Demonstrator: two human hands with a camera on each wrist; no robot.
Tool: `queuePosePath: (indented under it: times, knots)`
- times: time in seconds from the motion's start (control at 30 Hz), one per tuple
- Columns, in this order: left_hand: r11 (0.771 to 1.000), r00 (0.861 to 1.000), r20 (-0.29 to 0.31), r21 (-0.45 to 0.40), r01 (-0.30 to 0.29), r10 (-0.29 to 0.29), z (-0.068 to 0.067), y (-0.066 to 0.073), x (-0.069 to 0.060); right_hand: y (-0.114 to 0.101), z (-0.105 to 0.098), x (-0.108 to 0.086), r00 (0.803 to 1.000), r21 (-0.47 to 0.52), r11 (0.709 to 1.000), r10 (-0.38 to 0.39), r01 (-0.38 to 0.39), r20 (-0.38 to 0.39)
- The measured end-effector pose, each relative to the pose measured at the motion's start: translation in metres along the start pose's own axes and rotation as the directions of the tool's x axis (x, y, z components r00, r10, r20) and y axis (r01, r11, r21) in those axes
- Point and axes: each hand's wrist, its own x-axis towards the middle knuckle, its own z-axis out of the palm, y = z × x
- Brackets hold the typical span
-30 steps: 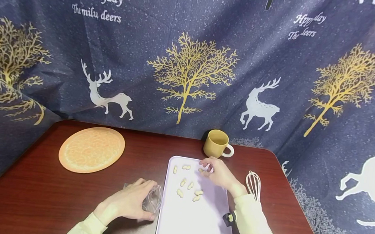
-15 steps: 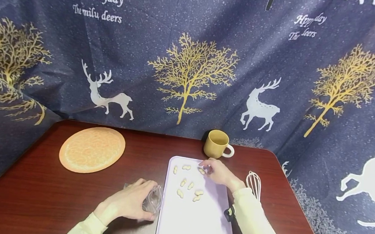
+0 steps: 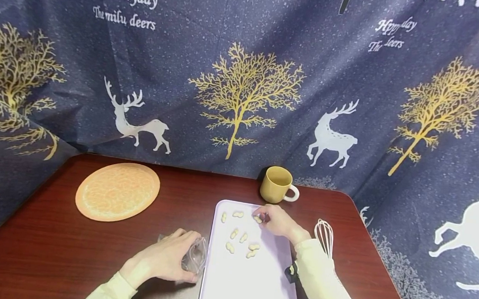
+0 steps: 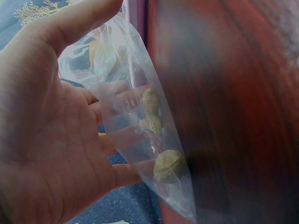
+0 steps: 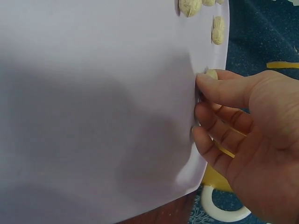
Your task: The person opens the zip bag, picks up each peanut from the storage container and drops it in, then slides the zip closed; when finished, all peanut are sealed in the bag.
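A clear plastic bag (image 3: pixel 196 255) lies on the table against the left side of a pale lilac tray (image 3: pixel 248 288). My left hand (image 3: pixel 166 257) holds it, thumb and fingers curved round the bag near its mouth; peanuts (image 4: pixel 152 112) show through the film in the left wrist view. At the tray's far right corner, my right hand (image 3: pixel 279 223) pinches a peanut (image 5: pixel 211 74) between thumb and forefinger, low against the tray; the fingers partly hide it. Several other peanuts (image 3: pixel 230 247) are scattered over the tray's far half.
Behind the tray stands a yellow mug (image 3: pixel 276 186) with a white handle. A whisk (image 3: pixel 324 237) lies right of the tray, partly behind the right sleeve. An orange round mat (image 3: pixel 118 191) lies at the back left. A deer-patterned cloth (image 3: pixel 246 74) hangs behind the table.
My right hand has lowered slightly toward the near side and its fingers have closed on the peanut at the tray's far right. The left hand and bag have stayed put.
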Motion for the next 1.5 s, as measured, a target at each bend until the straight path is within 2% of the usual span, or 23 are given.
queuePosePath:
  times: [0.17, 0.5, 0.63, 0.77, 0.9, 1.0, 1.13, 1.33, 1.5]
  knots:
    - [1.0, 1.0, 0.009, -0.008, 0.001, -0.001, 0.0, 0.0, 0.0, 0.002, 0.001, -0.001, 1.0, 0.003, 1.0, 0.009, -0.009, -0.012]
    - [1.0, 1.0, 0.002, -0.011, 0.0, 0.0, 0.0, 0.001, -0.002, 0.0, 0.002, -0.005, 0.993, 0.034, 0.992, 0.119, -0.118, -0.011]
    - [1.0, 1.0, 0.003, -0.012, -0.001, 0.001, 0.001, 0.001, -0.002, -0.006, 0.002, -0.008, 0.991, 0.045, 0.99, 0.133, -0.132, -0.02]
    - [1.0, 1.0, 0.007, -0.012, -0.003, 0.003, 0.001, 0.0, -0.001, -0.016, 0.002, -0.01, 0.993, 0.056, 0.993, 0.107, -0.105, -0.049]
    - [1.0, 1.0, 0.008, -0.014, -0.003, 0.003, 0.001, -0.001, -0.001, -0.031, 0.003, -0.013, 0.994, 0.052, 0.998, 0.041, -0.036, -0.103]
    - [1.0, 1.0, 0.011, -0.018, -0.001, 0.001, 0.001, -0.001, -0.001, -0.044, 0.005, -0.016, 0.994, 0.072, 0.997, 0.021, -0.013, -0.111]
    - [1.0, 1.0, 0.02, -0.022, 0.002, -0.001, 0.001, -0.001, -0.001, -0.059, 0.01, -0.02, 0.994, 0.132, 0.99, 0.054, -0.042, -0.091]
    - [1.0, 1.0, 0.017, -0.012, 0.007, -0.007, -0.001, 0.0, 0.0, -0.081, 0.021, -0.023, 0.992, 0.22, 0.974, 0.076, -0.051, -0.105]
    - [1.0, 1.0, 0.004, -0.001, 0.009, -0.009, -0.001, 0.001, 0.0, -0.097, 0.032, -0.022, 0.991, 0.226, 0.974, 0.056, -0.027, -0.121]
